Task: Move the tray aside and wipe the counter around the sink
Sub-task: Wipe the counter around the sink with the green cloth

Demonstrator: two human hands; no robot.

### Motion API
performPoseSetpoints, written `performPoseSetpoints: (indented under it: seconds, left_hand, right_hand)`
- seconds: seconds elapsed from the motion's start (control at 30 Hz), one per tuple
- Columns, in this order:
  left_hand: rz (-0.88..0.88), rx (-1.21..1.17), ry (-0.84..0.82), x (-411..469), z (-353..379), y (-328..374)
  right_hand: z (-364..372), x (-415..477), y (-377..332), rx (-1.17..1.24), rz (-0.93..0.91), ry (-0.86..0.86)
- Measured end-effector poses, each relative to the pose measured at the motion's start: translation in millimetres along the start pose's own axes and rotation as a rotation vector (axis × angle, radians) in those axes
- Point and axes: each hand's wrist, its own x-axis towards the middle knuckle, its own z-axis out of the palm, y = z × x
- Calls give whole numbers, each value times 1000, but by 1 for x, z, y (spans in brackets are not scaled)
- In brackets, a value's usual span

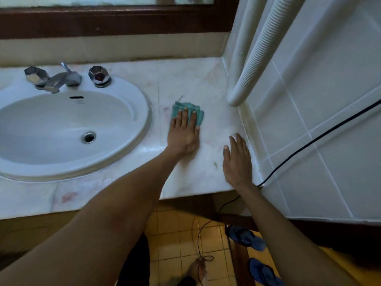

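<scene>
Arms: both bare forearms reach out from the bottom edge over the counter's front lip.
Left hand (183, 134): palm down, fingers flat and together, pressing a folded teal cloth (187, 113) onto the counter (193, 83), just right of the sink (68, 129); pressing, not clutching.
Right hand (237, 162): flat and open on the counter near the tiled wall (321, 112), holding nothing.
Tray: I can't see it from here.
Taps (61, 77): behind the basin.
Floor: blue sandals (245, 237) on yellow tiles.

Bare pale marble counter (191, 83) lies open behind the oval white sink (142, 104); ribbed white hoses (247, 65) seemingly block the right corner.
</scene>
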Motion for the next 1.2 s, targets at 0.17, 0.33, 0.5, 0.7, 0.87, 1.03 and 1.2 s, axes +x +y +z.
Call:
performPoseSetpoints:
  seconds: [0.17, 0.33, 0.5, 0.7, 0.87, 1.03, 1.2]
  left_hand:
    - [434, 47, -150, -7, 3, -5]
    - [548, 97, -155, 75, -20, -75]
    - [274, 33, -115, 148, -39, -92]
    - [156, -83, -120, 104, -32, -89]
    - [453, 24, -245, 160, -56, -134]
    - [316, 75, -150, 216, -78, -193]
    - [58, 94, -79, 225, -93, -233]
  right_hand:
    - [-3, 7, -2, 44, 15, 82]
    - [13, 35, -20, 58, 21, 112]
    - [39, 97, -55, 6, -39, 133]
    - [62, 161, -103, -1, 122, 112]
    - [74, 199, -118, -47, 130, 85]
    - [81, 224, -126, -77, 175, 73]
    - [81, 226, -126, -85, 180, 68]
